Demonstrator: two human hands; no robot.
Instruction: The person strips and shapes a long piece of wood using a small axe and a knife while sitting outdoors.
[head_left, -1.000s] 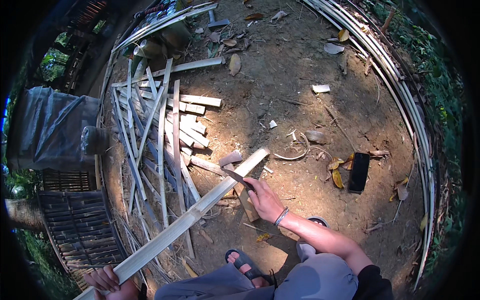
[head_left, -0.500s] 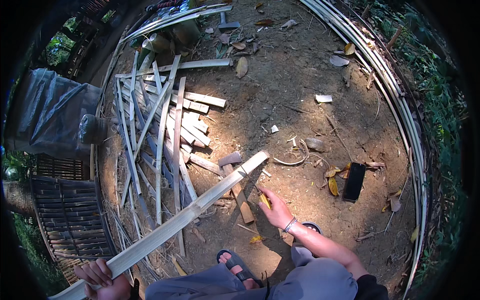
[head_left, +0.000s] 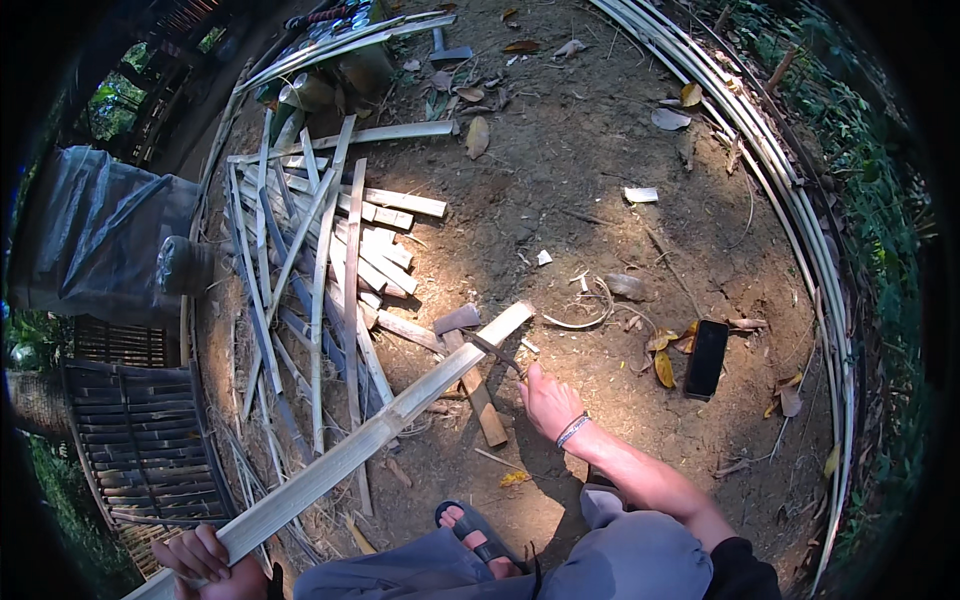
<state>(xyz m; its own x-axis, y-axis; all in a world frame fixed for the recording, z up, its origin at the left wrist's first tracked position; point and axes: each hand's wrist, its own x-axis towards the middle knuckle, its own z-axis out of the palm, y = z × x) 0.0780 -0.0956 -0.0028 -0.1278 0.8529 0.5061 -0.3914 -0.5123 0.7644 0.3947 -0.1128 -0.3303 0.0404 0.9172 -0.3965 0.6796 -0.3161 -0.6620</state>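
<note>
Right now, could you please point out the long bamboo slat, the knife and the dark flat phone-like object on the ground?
long bamboo slat (head_left: 400, 420), head view, middle of its length.
knife (head_left: 497, 353), head view, its blade.
dark flat object (head_left: 706, 359), head view, its centre.

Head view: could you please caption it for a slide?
Left hand grips a long bamboo slat; right hand holds a blade.

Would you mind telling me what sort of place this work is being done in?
Probably an outdoor bamboo-working yard: bare dirt ground, a heap of pale split bamboo slats, and long bent bamboo strips beside green undergrowth.
</note>
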